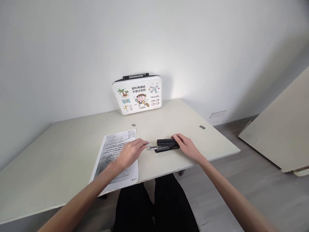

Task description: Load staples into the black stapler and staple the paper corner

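Observation:
A black stapler lies on its base on the table, its metal staple tray sticking out to the left. Fingers of my right hand are closed around the stapler's rear end. My left hand is in a pinch just left of the tray, over the right edge of a printed sheet of paper. A small grey piece, seemingly a strip of staples, shows at those fingertips, mostly hidden. Two more short strips of staples lie on the table, one behind the paper and one off to the right.
A white case with cartoon prints and a black handle stands upright against the wall at the table's back. The pale table ends at a front edge just before my legs. Another pale panel stands at the far right.

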{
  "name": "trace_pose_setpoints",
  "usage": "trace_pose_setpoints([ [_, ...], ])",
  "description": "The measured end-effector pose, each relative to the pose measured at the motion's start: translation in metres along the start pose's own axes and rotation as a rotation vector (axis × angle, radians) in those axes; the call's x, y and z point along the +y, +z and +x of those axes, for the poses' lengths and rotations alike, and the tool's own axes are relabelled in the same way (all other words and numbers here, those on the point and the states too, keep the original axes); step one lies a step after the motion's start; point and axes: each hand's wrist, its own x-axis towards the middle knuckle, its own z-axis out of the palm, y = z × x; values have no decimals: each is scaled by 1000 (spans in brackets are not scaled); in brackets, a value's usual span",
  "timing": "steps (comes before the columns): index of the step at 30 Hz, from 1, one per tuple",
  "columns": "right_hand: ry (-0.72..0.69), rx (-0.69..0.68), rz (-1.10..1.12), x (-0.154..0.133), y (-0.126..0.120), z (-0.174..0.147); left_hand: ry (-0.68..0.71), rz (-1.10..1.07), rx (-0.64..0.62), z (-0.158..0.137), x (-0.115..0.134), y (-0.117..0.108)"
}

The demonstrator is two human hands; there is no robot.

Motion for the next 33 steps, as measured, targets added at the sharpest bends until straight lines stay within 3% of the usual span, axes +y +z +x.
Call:
trace_pose_setpoints([
  [10,0,0,-9,0,-1,1,56,167,-4,0,3,26],
  [25,-2,-4,3,1,-2,1,-14,199,-58,8,13,33],
  [33,0,2,4,-1,-2,1,-55,181,-22,10,20,30],
])
